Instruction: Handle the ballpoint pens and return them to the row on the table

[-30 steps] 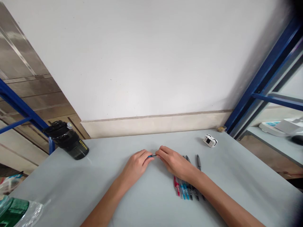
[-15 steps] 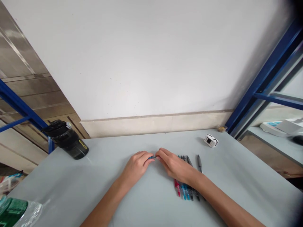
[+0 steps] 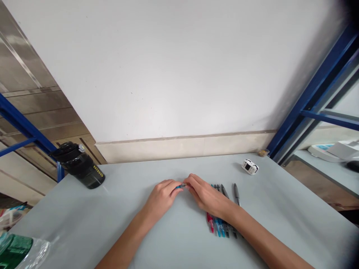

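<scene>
Between my two hands, just above the grey table, is a blue pen [image 3: 181, 186] with a dark part toward the right. My left hand [image 3: 163, 195] is closed around its left end, and the fingertips of my right hand [image 3: 203, 192] pinch its right end. Most of the pen is hidden by the fingers. Beneath my right hand and wrist lies a row of several pens: a red pen [image 3: 210, 222], blue pens [image 3: 219, 227] and dark ones, partly covered by the arm. A grey pen [image 3: 236, 192] lies a little apart to their right.
A black bottle [image 3: 81, 166] stands at the table's back left. A clear and green bottle [image 3: 21, 249] is at the lower left. Toward the back right are a small white device [image 3: 249, 167] and a little tub [image 3: 263, 152]. Blue metal posts [image 3: 308, 101] flank the table [image 3: 106, 220].
The fingers of my right hand have shifted very slightly at the pen's right end. Everything else stays where it was.
</scene>
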Motion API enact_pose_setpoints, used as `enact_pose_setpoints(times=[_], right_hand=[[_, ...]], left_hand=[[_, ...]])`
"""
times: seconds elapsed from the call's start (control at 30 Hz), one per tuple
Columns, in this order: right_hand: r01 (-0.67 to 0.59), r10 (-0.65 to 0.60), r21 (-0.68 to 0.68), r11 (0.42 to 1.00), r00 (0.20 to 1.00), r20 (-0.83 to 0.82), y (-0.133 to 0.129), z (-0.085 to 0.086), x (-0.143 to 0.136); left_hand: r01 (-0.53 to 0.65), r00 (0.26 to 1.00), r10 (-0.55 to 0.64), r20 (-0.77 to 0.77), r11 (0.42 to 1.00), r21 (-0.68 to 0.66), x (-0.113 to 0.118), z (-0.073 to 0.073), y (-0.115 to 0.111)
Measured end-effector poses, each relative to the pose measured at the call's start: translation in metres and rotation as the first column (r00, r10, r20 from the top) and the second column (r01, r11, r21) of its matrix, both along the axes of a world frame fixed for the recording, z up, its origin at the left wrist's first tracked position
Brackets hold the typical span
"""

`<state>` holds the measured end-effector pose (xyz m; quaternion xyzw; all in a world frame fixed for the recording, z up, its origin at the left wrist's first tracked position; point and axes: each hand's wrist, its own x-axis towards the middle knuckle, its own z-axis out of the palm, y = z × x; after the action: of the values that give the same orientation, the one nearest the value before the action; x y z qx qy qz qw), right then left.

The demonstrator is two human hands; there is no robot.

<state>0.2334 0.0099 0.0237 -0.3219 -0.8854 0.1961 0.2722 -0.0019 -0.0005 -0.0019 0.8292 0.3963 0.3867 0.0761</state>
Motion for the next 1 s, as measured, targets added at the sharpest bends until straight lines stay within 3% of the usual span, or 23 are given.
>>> enact_pose_setpoints(times=[0.33, 0.83, 1.0], right_hand=[[-0.001, 0.000, -0.066, 0.998, 1.000, -0.019, -0.0013, 0.0051, 0.0007], [-0.032, 0.031, -0.013, 0.999, 0.997, -0.067, -0.0014, 0.0038, -0.0008], [-0.003, 0.000, -0.068, 0.998, 0.999, -0.038, -0.0009, 0.0036, -0.0002]], left_hand=[[-0.012, 1.000, 0.012, -0.004, 1.000, -0.011, -0.0009, -0.0028, 0.0011], [-0.003, 1.000, 0.002, -0.028, 1.000, -0.021, 0.0007, -0.0036, 0.0001], [0.009, 1.000, -0.009, -0.017, 1.000, -0.007, 0.0006, -0.0043, 0.0007]])
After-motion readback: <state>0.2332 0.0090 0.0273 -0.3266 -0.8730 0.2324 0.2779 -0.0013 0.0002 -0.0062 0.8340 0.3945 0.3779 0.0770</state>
